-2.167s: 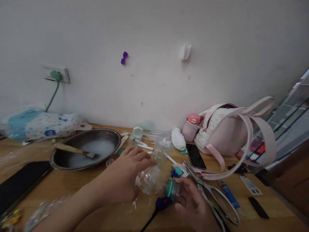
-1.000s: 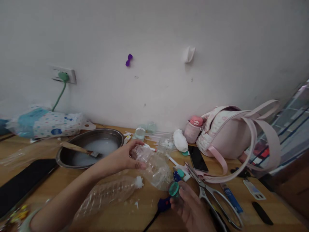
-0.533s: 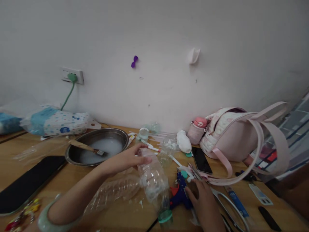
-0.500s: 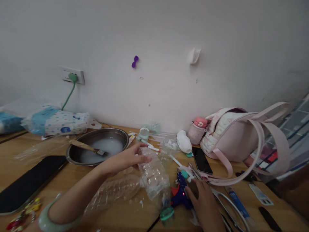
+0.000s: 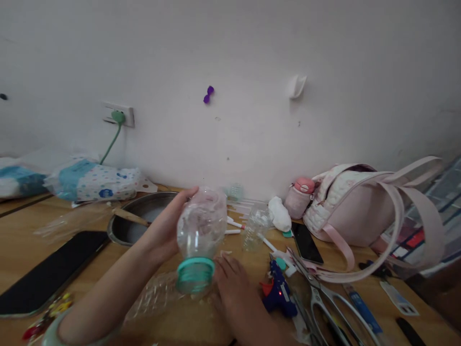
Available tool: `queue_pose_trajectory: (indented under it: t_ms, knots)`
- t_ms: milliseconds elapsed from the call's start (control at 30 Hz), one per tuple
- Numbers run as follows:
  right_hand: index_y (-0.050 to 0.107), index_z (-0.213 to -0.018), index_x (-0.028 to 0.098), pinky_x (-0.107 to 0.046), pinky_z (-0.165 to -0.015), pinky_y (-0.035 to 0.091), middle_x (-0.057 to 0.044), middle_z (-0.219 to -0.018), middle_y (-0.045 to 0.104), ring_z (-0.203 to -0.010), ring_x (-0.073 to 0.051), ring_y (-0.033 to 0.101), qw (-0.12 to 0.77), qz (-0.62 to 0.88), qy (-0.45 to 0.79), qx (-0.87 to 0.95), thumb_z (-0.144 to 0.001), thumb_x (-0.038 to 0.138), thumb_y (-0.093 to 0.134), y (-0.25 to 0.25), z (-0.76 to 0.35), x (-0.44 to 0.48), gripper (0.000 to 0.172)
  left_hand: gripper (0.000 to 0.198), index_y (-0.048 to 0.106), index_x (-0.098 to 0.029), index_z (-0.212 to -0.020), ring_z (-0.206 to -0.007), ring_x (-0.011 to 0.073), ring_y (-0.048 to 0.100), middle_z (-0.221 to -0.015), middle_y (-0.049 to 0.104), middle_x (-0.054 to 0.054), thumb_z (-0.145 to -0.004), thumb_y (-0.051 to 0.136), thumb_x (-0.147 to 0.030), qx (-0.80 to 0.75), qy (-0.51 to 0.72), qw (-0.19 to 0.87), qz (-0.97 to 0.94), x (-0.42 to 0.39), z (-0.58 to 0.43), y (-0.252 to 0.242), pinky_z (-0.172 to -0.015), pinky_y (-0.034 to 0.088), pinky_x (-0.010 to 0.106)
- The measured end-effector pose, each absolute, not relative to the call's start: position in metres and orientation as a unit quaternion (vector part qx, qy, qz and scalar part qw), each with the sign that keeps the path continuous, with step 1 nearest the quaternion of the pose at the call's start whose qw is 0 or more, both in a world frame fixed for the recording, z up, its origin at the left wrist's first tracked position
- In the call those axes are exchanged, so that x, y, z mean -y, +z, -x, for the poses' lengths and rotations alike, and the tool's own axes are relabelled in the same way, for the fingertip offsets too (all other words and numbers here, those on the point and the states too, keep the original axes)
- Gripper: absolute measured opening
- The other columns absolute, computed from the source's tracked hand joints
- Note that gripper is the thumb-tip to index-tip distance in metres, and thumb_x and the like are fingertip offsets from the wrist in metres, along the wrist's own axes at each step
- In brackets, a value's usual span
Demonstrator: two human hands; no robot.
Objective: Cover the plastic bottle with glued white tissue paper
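My left hand point(image 5: 168, 231) is wrapped round a clear plastic bottle point(image 5: 203, 226), held tilted with its green cap point(image 5: 196, 271) toward me. Part of that hand is hidden behind the bottle. Right beside the cap, my right hand point(image 5: 236, 288) reaches over the table with its fingers stretched out and nothing visible in them; whether it touches the cap I cannot tell. Beneath the bottle lies another piece of clear ribbed plastic point(image 5: 153, 295). To the right of my right hand rests a blue glue gun point(image 5: 279, 290) with a lit red light, next to large scissors point(image 5: 317, 293).
A metal bowl point(image 5: 115, 230) of cloudy liquid with a wooden-handled brush point(image 5: 131, 217) stands at left, behind a black tablet-like slab point(image 5: 50, 269). Farther right are crumpled clear plastic point(image 5: 256, 226), a phone point(image 5: 307, 242), a pink bottle point(image 5: 299, 197) and a pink bag point(image 5: 353, 206).
My left hand has lifted and turned the bottle, bringing its green cap off the table and leftward. My right hand has moved left from beside the glue gun to the cap.
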State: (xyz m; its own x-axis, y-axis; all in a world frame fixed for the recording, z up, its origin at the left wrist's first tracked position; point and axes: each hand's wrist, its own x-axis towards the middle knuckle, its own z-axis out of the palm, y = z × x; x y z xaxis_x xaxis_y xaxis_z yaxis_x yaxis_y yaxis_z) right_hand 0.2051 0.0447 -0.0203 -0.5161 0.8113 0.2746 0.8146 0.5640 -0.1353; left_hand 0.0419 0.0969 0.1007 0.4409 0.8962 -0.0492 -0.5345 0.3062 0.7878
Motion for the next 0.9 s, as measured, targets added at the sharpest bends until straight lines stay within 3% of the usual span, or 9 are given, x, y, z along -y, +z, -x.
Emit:
queue_pose_trajectory:
  t_ms: [133, 267, 367, 433, 567, 633, 767, 900]
  knots:
    - [0.064, -0.102, 0.010, -0.045, -0.082, 0.051, -0.014, -0.096, 0.070, -0.090, -0.027, 0.065, 0.145, 0.456, -0.015, 0.878, -0.079, 0.006, 0.056, -0.021, -0.200, -0.056, 0.025, 0.048, 0.061, -0.006, -0.101, -0.057, 0.0162, 0.064, -0.077, 0.073, 0.010, -0.084, 0.039, -0.046, -0.218, 0.419, 0.814, -0.337, -0.105, -0.027, 0.104, -0.050, 0.047, 0.023]
    - [0.057, -0.115, 0.010, -0.044, -0.089, 0.046, -0.014, -0.103, 0.067, -0.098, -0.026, 0.061, 0.192, 0.458, -0.072, 0.865, -0.079, -0.001, 0.046, 0.003, -0.225, -0.046, 0.039, 0.054, 0.056, -0.009, -0.114, -0.067, 0.0209, 0.068, -0.095, 0.073, 0.011, -0.082, 0.036, -0.048, -0.191, 0.367, 0.848, -0.331, -0.108, -0.016, 0.109, -0.059, 0.051, 0.030]
    - [0.059, -0.111, 0.013, -0.041, -0.078, 0.049, -0.014, -0.093, 0.068, -0.087, -0.027, 0.062, 0.276, 0.510, -0.128, 0.805, -0.082, 0.009, 0.042, 0.031, -0.253, -0.044, 0.034, 0.051, 0.057, -0.017, -0.114, -0.074, 0.0217, 0.068, -0.109, 0.070, 0.006, -0.083, 0.036, -0.050, -0.169, 0.343, 0.859, -0.341, -0.097, -0.014, 0.117, -0.064, 0.049, 0.030]
    - [0.058, -0.113, 0.013, -0.044, -0.084, 0.046, -0.016, -0.100, 0.068, -0.092, -0.029, 0.061, 0.339, 0.534, -0.148, 0.760, -0.085, 0.022, 0.042, 0.052, -0.271, -0.049, 0.034, 0.051, 0.059, -0.016, -0.112, -0.074, 0.0214, 0.068, -0.110, 0.070, 0.006, -0.084, 0.036, -0.051, -0.162, 0.346, 0.850, -0.362, -0.086, -0.016, 0.123, -0.063, 0.048, 0.029]
    - [0.058, -0.117, 0.013, -0.043, -0.087, 0.043, -0.015, -0.111, 0.065, -0.103, -0.032, 0.057, 0.407, 0.658, -0.021, 0.634, -0.078, 0.043, 0.046, 0.095, -0.299, -0.068, 0.050, 0.044, 0.062, -0.018, -0.110, -0.073, 0.0202, 0.066, -0.098, 0.073, 0.004, -0.078, 0.052, -0.047, -0.188, 0.352, 0.836, -0.377, -0.072, -0.030, 0.124, -0.066, 0.047, 0.028]
    - [0.055, -0.120, 0.011, -0.044, -0.092, 0.038, -0.016, -0.118, 0.061, -0.109, -0.033, 0.053, 0.419, 0.699, 0.058, 0.577, -0.075, 0.042, 0.051, 0.110, -0.310, -0.086, 0.055, 0.047, 0.062, -0.017, -0.111, -0.070, 0.0184, 0.065, -0.094, 0.074, 0.006, -0.075, 0.058, -0.047, -0.205, 0.357, 0.839, -0.356, -0.071, -0.041, 0.115, -0.066, 0.046, 0.027]
    - [0.060, -0.111, 0.011, -0.037, -0.086, 0.044, -0.012, -0.109, 0.064, -0.098, -0.024, 0.059, 0.395, 0.689, 0.160, 0.587, -0.081, 0.026, 0.054, 0.117, -0.329, -0.137, 0.034, 0.040, 0.065, -0.016, -0.106, -0.071, 0.0162, 0.063, -0.088, 0.073, 0.005, -0.077, 0.058, -0.043, -0.222, 0.329, 0.862, -0.315, -0.071, -0.065, 0.089, -0.070, 0.046, 0.026]
    - [0.061, -0.097, 0.013, -0.032, -0.069, 0.051, -0.003, -0.090, 0.065, -0.074, -0.014, 0.062, 0.346, 0.682, 0.274, 0.583, -0.089, 0.027, 0.054, 0.102, -0.329, -0.186, 0.017, 0.033, 0.070, -0.015, -0.083, -0.067, 0.0169, 0.063, -0.073, 0.072, 0.005, -0.072, 0.062, -0.045, -0.236, 0.274, 0.887, -0.287, -0.061, -0.088, 0.064, -0.078, 0.047, 0.027]
